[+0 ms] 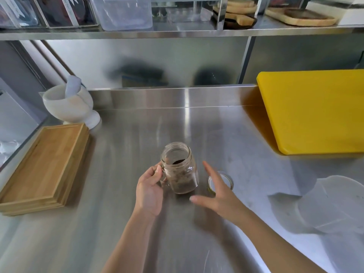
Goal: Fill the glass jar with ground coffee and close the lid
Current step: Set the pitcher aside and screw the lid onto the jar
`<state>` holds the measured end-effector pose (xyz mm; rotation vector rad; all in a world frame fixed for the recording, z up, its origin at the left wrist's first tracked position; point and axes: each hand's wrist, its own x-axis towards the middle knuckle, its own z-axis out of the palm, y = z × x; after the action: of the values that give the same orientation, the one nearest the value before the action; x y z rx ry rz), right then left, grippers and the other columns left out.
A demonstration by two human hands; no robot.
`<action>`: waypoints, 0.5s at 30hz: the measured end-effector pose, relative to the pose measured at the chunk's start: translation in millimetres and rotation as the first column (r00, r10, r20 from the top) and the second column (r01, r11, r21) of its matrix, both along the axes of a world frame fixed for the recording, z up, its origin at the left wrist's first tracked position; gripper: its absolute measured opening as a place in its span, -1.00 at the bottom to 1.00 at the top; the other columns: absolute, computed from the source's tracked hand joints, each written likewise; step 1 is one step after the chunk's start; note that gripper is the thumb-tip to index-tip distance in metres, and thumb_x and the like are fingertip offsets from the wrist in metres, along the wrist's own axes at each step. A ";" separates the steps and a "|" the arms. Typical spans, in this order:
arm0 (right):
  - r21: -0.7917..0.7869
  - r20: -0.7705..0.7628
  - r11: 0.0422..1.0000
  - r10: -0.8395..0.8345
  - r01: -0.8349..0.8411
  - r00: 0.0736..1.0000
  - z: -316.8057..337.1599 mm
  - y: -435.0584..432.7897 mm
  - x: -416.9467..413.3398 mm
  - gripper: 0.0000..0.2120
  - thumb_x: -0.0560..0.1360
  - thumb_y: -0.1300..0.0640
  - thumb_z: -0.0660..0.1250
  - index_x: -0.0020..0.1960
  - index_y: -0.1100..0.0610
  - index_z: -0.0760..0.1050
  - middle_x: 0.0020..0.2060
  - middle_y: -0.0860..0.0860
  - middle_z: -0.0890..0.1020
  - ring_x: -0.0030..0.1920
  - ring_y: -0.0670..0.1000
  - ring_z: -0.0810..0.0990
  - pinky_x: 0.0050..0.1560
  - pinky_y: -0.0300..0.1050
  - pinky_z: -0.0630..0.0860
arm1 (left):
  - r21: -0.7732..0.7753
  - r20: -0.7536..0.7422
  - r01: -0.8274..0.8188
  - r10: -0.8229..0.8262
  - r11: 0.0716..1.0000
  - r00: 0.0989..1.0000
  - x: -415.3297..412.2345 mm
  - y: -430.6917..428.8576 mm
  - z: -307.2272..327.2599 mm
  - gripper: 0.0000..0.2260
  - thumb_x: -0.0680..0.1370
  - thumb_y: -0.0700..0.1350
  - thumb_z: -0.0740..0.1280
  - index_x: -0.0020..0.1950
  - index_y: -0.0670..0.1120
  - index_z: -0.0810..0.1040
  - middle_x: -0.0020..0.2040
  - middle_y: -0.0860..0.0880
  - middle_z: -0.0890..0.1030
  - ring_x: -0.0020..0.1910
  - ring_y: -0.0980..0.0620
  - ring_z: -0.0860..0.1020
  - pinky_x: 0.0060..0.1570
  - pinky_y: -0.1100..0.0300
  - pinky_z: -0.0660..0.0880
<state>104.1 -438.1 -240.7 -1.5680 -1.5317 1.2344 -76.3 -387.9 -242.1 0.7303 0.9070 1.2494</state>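
Steel counter [137, 223] is holding the glass jar [180, 168], partly filled with ground coffee [183, 184]. Left hand [149, 191] is gripping the jar's handle. Right hand [216, 192], spread and empty, is hovering beside the jar, over the lid [225, 179]; a careless swipe could topple it.

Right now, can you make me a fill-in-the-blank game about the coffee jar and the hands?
1. The left hand holds the glass jar by its ____.
2. The jar's mouth is ____, with no lid on.
3. The lid lies to the jar's ____, behind the right hand.
4. The cutting board by the wall is ____.

Missing words: handle; open; right; yellow
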 end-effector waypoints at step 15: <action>0.035 0.756 0.999 -0.032 0.009 0.653 -24.6 28.0 42.7 -0.25 0.40 -0.21 0.36 0.47 0.00 0.12 0.33 0.03 0.37 0.33 0.08 0.31 0.30 -0.05 0.20 | -0.052 -0.020 0.058 -0.059 0.997 0.998 16.9 -2.7 -5.5 -0.71 0.51 -0.27 0.21 -0.36 -0.09 0.60 -0.36 -0.02 0.56 -0.37 0.07 0.45 -0.25 0.20 0.34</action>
<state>146.8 -410.1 -265.2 -2.2373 -1.9907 0.5049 -59.4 -390.7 -247.6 0.7258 0.9252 1.1650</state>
